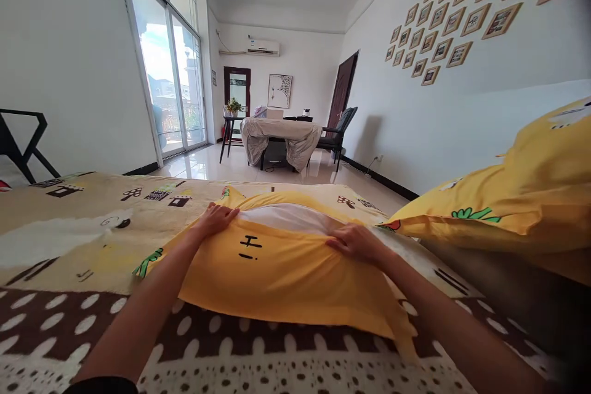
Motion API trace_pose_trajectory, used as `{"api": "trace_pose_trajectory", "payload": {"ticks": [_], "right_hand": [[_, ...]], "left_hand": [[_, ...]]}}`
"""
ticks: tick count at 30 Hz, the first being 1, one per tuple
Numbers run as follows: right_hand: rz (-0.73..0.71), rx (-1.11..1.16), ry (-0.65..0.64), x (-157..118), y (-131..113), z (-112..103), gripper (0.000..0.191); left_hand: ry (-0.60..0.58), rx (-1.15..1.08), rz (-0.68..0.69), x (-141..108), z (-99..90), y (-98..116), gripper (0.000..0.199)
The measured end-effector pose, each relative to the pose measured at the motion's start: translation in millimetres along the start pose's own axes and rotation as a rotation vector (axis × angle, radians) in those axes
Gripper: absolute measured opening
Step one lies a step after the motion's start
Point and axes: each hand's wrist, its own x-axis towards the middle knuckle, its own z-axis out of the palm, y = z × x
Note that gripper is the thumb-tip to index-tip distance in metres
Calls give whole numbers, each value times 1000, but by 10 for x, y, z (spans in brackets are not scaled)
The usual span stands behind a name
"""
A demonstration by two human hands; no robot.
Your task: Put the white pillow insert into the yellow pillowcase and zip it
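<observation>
Pillowcase (277,277), yellow, on bed (50,265); white insert (289,215) visible at far opening. Left hand (215,221), right hand (360,244): each grip pinching opening edge. Risk: uneven tugging, insert bunching.

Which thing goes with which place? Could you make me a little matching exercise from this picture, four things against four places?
1. Yellow cover
2. Air conditioner
3. Potted plant
4. Small framed pictures

A. In rows on the right-hand wall
B. On the patterned bedding, between the left hand and right hand
C. High on the far wall
D. On a small black stand

Pairs: 1-B, 2-C, 3-D, 4-A
</observation>
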Motion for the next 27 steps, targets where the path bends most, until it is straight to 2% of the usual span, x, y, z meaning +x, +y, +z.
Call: {"api": "trace_pose_trajectory", "payload": {"ticks": [2, 3, 4, 6, 7, 8, 10, 12, 13, 15, 17, 19, 21, 23, 27], "right_hand": [[18, -81, 63, 48, 47, -329, 57], [51, -101, 142, 87, 53, -497, 58], [105, -100, 255, 132, 47, -652, 59], [303, -84, 547, 223, 9, -883, 59], [347, -74, 598, 260, -14, -946, 57], [348, -65, 588, 286, -34, -973, 54], [274, -45, 451, 291, -39, -939, 47], [252, 25, 348, 229, 12, -838, 46], [275, 74, 316, 179, 49, -780, 46], [297, 159, 196, 62, 111, -675, 42], [233, 164, -4, -41, 116, -602, 36], [193, 108, -135, -104, 54, -566, 48], [244, 23, -166, -120, -52, -553, 61], [337, -73, -137, -101, -176, -531, 63], [504, -106, -94, -31, -435, -363, 61]], "left_hand": [[44, -2, -43, -37, -219, 41, 59], [76, -4, -66, -53, -333, 82, 60], [114, -8, -85, -69, -447, 134, 60], [194, -15, -107, -104, -678, 254, 59], [228, -20, -111, -122, -791, 313, 59], [252, -24, -112, -140, -897, 367, 58], [295, -36, -104, -170, -1067, 444, 57], [310, -65, -108, -198, -1147, 480, 57], [273, -78, -118, -215, -1145, 487, 58], [70, -70, -95, -267, -1067, 501, 58], [-214, -35, 10, -354, -929, 540, 54], [-392, 5, 117, -462, -796, 607, 43], [-428, 79, 126, -557, -714, 669, 46], [-413, 191, 92, -609, -676, 684, 54], [-394, 317, -27, -621, -532, 519, 45]]}}
